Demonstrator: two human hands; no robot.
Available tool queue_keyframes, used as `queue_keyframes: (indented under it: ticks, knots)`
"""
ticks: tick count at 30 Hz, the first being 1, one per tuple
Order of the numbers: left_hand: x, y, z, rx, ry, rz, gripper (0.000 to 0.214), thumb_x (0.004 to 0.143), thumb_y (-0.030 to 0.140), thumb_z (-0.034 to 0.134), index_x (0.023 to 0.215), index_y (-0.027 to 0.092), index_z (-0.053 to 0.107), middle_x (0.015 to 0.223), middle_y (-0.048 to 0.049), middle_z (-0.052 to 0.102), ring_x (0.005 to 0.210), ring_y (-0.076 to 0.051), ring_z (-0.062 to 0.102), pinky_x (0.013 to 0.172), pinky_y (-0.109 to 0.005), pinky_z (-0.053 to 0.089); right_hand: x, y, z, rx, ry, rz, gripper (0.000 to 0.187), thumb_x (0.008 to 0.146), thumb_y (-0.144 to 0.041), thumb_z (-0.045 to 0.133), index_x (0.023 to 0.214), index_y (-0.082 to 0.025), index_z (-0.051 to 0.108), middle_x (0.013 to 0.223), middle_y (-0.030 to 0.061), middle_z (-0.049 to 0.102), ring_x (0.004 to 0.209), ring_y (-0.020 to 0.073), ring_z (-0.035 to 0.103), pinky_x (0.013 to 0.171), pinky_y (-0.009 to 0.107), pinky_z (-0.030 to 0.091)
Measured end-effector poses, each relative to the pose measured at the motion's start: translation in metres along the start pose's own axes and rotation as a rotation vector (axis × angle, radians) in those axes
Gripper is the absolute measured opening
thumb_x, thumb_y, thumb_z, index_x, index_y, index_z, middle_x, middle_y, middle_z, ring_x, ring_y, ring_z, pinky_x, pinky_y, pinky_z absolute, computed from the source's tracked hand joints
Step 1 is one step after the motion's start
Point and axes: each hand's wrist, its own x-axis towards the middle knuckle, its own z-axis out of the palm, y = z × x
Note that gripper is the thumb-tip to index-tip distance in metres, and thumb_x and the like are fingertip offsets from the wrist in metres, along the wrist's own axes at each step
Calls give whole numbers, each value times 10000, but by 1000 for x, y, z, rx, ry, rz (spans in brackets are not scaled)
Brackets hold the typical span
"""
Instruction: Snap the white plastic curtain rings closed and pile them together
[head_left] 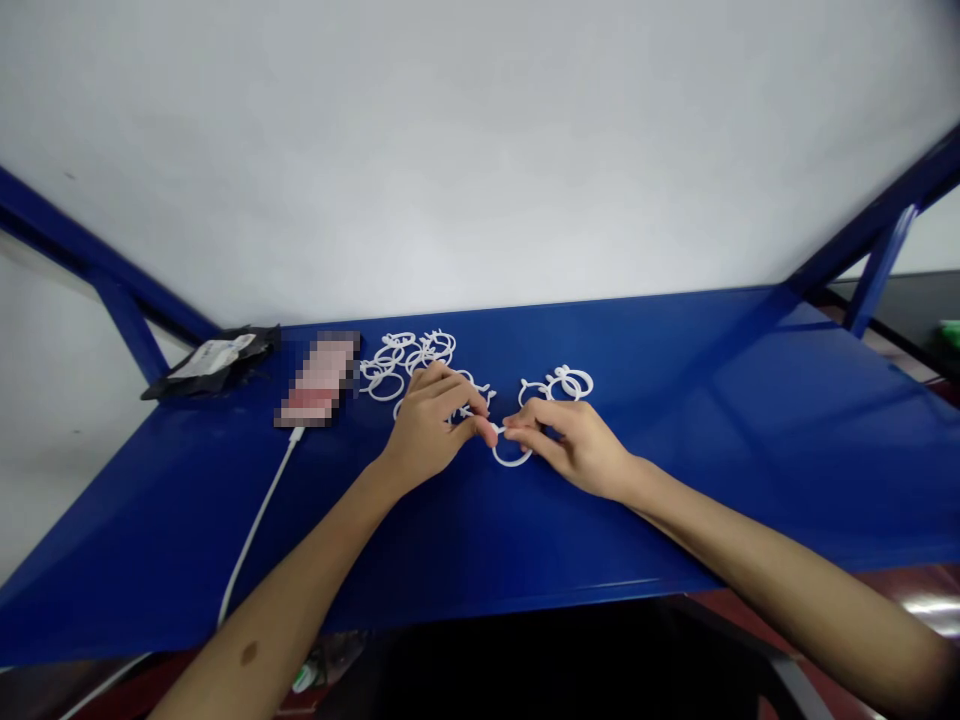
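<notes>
A white plastic ring (512, 462) with small prongs at its top is pinched between my two hands, just over the blue table. My left hand (433, 425) grips its left side between thumb and fingertips. From the right, my right hand (568, 440) pinches the ring's upper edge. Several similar white rings (386, 385) lie in a loose heap behind my left hand, which hides part of them. Beyond my right hand rests a smaller group of white rings (576, 383), some overlapping.
The blue table (720, 400) stands against a pale wall (480, 150). On its left lie a blurred-out phone (319, 380) with a white cable (259, 520) running off the front edge, and a black plastic package (214, 360). Blue metal braces (131, 315) rise at both ends.
</notes>
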Motion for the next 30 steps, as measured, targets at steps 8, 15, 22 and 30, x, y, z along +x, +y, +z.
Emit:
queue_keyframes:
  ticks: [8,15,22,30]
  knots:
    - [-1,-22,-5,143,-143,-7,188,904,409,670,918,221,666,887,-22,692,944,-225,550,917,-414,429,11,18,-5,-304,211,-6,161,1010,-278,512,1007,-199,652,968,52,728,836,165,676,751,297,528]
    - [-7,-24,-3,207,-302,41,66,902,280,666,928,221,676,1025,-44,634,994,-232,505,952,-438,404,11,43,-28,-706,277,129,190,969,-274,577,1023,-181,734,941,99,656,879,250,569,737,380,514]
    - [-4,-23,-6,218,-381,-12,107,931,279,632,863,211,678,1014,-34,643,998,-229,477,968,-433,368,10,41,-27,-799,271,102,280,976,-309,562,1143,-135,705,969,129,653,902,270,512,806,414,500]
    - [0,-14,-10,172,-362,-50,137,981,204,521,871,197,602,973,-31,644,960,-216,473,951,-411,367,9,25,-14,-689,203,24,266,989,-303,536,1121,-149,708,972,122,652,906,262,513,826,416,502]
